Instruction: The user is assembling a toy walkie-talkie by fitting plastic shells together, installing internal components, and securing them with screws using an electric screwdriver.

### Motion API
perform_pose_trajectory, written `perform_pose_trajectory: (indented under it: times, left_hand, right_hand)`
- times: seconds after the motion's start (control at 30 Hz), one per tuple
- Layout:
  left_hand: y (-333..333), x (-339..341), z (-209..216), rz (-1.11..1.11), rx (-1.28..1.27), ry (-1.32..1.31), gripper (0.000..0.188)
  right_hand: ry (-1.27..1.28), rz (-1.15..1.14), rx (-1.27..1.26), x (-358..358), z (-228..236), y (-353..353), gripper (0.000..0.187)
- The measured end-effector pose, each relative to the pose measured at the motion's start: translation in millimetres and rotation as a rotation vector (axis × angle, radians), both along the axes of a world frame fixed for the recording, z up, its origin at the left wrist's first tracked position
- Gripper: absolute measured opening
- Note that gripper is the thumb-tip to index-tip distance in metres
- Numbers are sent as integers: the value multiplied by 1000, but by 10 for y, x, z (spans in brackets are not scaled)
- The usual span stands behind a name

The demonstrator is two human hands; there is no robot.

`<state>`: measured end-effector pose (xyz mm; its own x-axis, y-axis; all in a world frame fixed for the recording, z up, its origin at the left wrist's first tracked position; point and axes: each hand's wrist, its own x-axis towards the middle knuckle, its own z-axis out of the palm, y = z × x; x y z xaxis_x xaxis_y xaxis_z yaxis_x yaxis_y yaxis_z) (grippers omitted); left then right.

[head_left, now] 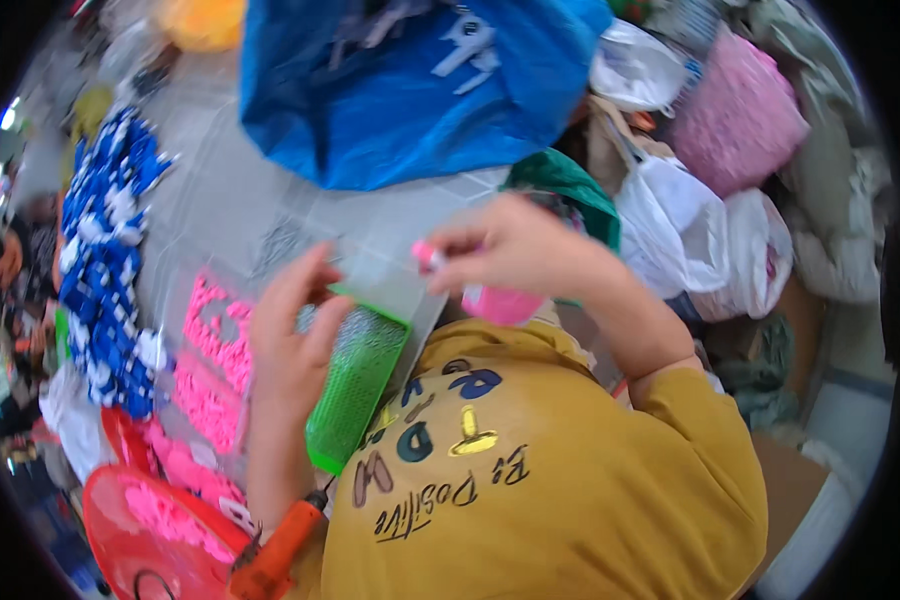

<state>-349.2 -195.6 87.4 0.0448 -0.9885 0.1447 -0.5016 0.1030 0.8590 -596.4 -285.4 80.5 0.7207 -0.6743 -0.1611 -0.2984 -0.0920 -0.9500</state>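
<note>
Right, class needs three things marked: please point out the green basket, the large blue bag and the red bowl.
Green basket (342,428): head view, on its side wall.
Blue bag (395,145): head view, on its lower front.
Red bowl (118,540): head view, on its inner wall.

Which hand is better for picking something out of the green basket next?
Probably the left hand: it looks closest to the green basket, its thumb and fingertips are apart, and I see nothing in its grip. The right hand is farther away and pinches a pink thing.
</note>
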Motion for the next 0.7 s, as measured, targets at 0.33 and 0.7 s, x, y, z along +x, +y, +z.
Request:
perform_pose_trajectory:
  times: [0.33,0.7]
  left_hand:
    - [289,435,-255,105,69,-52,18]
    - [315,452,-276,133,64,-181,14]
  right_hand:
    - [414,-885,43,-1683,-2038,-393,12]
    - [104,-1106,-888,-911,-1255,-822,24]
